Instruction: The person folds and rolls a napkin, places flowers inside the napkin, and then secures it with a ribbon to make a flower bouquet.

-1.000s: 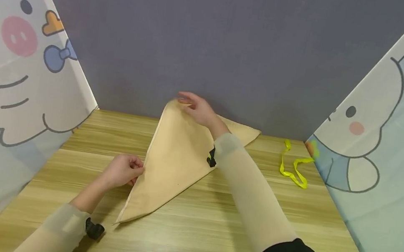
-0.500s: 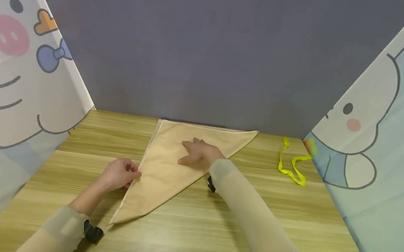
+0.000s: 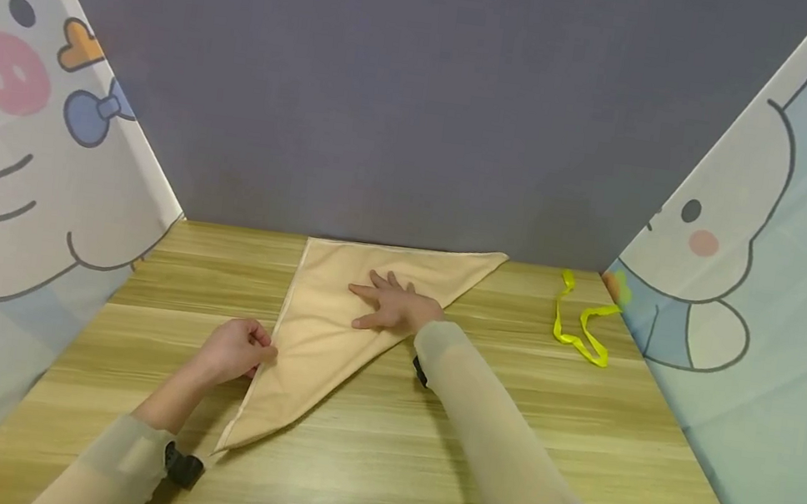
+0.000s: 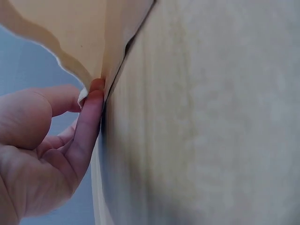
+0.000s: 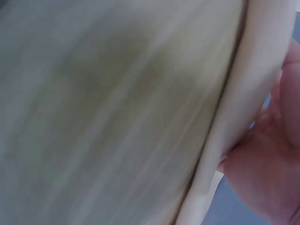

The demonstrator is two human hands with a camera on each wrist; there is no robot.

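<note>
A beige cloth [image 3: 324, 309], folded into a triangle with pale stitched edges, lies on the wooden table [image 3: 500, 449]. At its left edge my left hand [image 3: 234, 349] pinches the hem between thumb and fingers. In the left wrist view, the fingers [image 4: 86, 124] of that hand reach under the top layer, and the edge of the cloth [image 4: 70, 37] lifts into a wavy gap. My right hand [image 3: 397, 306] rests on the middle of the cloth, palm down with fingers spread. The right wrist view shows the palm [image 5: 267, 168] beside the cloth's fold.
A crumpled yellow ribbon [image 3: 580, 341] lies at the table's back right. Behind the table stands a grey panel [image 3: 414, 102]. Cartoon-printed panels flank it on the left [image 3: 40, 191] and on the right [image 3: 747, 412].
My right hand has come down from the cloth's lifted far corner to its middle and moved slightly left. The raised part now lies flat. My left hand keeps its pinch.
</note>
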